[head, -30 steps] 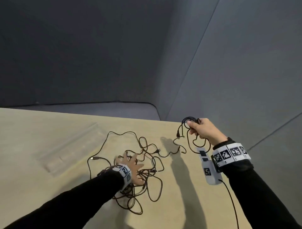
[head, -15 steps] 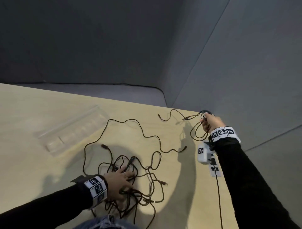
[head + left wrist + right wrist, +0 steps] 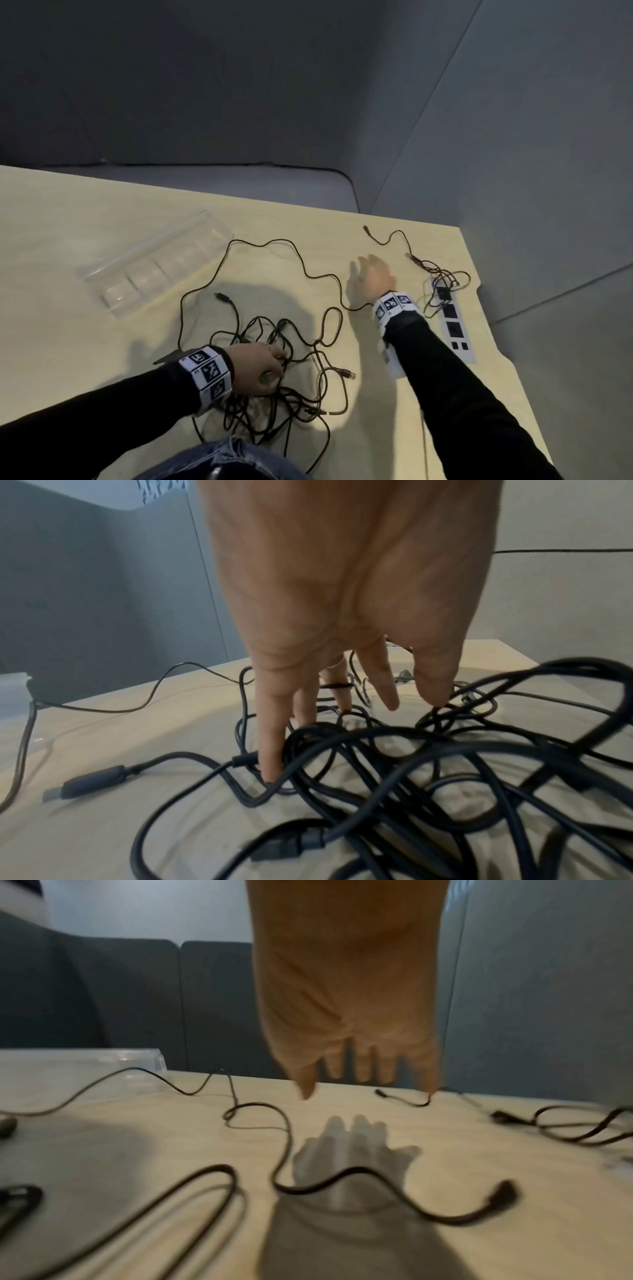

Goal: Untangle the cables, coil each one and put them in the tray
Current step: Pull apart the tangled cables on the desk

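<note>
A tangle of black cables point(image 3: 294, 394) lies at the table's near edge. My left hand point(image 3: 270, 363) rests on it; in the left wrist view its straight fingers point(image 3: 270, 750) poke down among the cable loops point(image 3: 428, 764). One long black cable point(image 3: 274, 241) runs from the tangle toward my right wrist. My right hand point(image 3: 363, 274) hovers open and flat above the table, holding nothing; its fingers point(image 3: 363, 1066) point straight out. A small loosely bunched cable point(image 3: 442, 281) lies just right of it. The clear plastic tray point(image 3: 154, 263) sits far left with nothing in it.
A white strip with black squares point(image 3: 452, 325) lies along the table's right edge point(image 3: 479, 291), partly under the small cable. Grey padded panels stand behind and to the right. A USB plug point(image 3: 85, 781) lies left of the tangle.
My right hand has let go of the small cable bunch, which now lies at the table's right side, and has moved left with fingers open. My left hand stays on the tangle.
</note>
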Action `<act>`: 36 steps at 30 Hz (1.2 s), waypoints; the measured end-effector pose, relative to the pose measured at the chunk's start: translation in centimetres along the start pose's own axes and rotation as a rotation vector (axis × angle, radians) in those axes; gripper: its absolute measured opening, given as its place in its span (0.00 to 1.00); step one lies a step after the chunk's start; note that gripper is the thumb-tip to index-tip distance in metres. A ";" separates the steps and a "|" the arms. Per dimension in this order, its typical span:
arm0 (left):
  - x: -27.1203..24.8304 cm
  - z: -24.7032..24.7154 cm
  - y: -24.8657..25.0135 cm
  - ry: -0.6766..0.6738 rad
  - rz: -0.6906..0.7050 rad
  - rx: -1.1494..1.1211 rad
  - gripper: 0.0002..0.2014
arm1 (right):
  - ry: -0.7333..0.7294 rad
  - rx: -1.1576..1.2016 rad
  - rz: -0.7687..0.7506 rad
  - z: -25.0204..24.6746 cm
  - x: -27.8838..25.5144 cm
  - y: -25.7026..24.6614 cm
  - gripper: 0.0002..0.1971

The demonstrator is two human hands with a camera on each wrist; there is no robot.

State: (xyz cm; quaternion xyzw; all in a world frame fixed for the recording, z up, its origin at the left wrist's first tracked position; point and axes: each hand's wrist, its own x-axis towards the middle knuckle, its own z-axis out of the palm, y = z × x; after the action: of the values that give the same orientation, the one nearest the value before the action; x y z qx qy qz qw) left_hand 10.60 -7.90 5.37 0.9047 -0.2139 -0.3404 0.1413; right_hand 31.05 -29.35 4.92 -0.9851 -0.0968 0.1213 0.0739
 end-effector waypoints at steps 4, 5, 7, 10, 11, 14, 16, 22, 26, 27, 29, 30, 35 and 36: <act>-0.8 -1.3 -0.1 0.031 0.001 -0.037 0.18 | -0.276 0.113 -0.204 2.9 0.8 -5.1 0.33; -1.1 -1.5 -0.3 0.051 -0.008 -0.046 0.17 | -0.261 0.052 -0.205 3.5 0.8 -5.8 0.31; -1.7 -1.9 -1.2 0.126 -0.024 -0.064 0.16 | -0.223 0.023 -0.154 4.5 0.6 -6.2 0.22; -2.6 -2.7 -2.5 0.361 -0.097 -0.098 0.16 | -0.276 0.166 -0.196 4.0 -0.2 -6.3 0.11; -2.8 -3.1 -2.9 0.497 -0.131 -0.097 0.18 | -0.284 0.204 -0.243 2.9 -0.6 -6.4 0.09; -2.5 -4.7 -4.9 0.861 -0.291 -0.073 0.33 | -0.267 0.413 -0.396 -3.1 -3.1 -7.8 0.11; -1.7 -6.1 -6.3 0.948 -0.416 -0.158 0.44 | -0.237 0.668 -0.410 -8.1 -5.5 -8.7 0.12; 0.0 -6.7 -8.5 0.542 -0.569 -0.359 0.35 | 0.058 1.517 -0.365 -20.4 -10.3 -8.1 0.15; -0.8 -4.9 -8.4 0.305 -0.219 -0.206 0.11 | 0.291 1.853 -0.285 -25.6 -11.3 -5.5 0.16; -1.2 -5.0 -8.4 0.260 -0.184 -0.155 0.12 | 0.338 1.911 -0.265 -26.5 -11.5 -4.7 0.16; -2.2 -6.0 -8.5 0.269 -0.163 -0.092 0.15 | 0.403 1.965 -0.242 -27.6 -11.4 -3.4 0.15; -2.6 -6.7 -8.4 0.333 -0.148 -0.101 0.15 | 0.422 1.947 -0.219 -27.6 -11.2 -2.9 0.14; -5.1 -12.4 -3.9 0.815 0.072 -0.355 0.09 | 0.347 1.582 -0.126 -22.7 -10.4 -5.4 0.11; -5.7 -13.5 -2.5 0.872 0.122 -0.401 0.09 | 0.265 1.471 -0.129 -20.9 -10.6 -6.8 0.10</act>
State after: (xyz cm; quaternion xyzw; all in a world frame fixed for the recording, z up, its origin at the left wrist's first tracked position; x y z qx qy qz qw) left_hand 16.58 -1.48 17.41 0.9038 -0.1174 0.0447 0.4092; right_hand 25.05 -27.47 28.55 -0.6802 -0.0387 0.0307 0.7314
